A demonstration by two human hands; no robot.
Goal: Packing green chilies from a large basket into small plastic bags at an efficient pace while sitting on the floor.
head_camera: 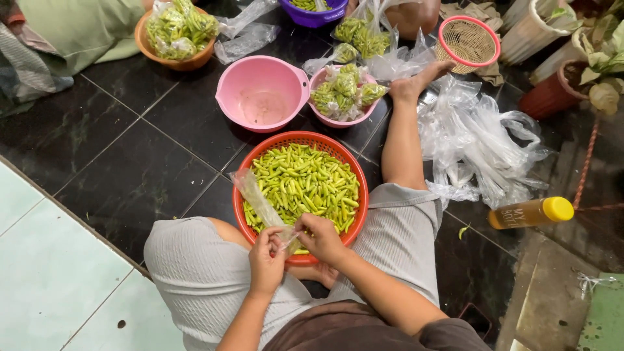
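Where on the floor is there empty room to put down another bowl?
The dark tiles left of the red basket and below the orange bowl are bare, as are the pale tiles beside the left knee. It is crowded to the right, where the plastic bags and the yellow-capped bottle lie.

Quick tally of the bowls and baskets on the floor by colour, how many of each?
Pink bowls: 2, one empty, one with bagged chillies
Orange bowl: 1
Purple bowl: 1
Red chilli basket: 1
Red-rimmed woven basket: 1
Total: 6
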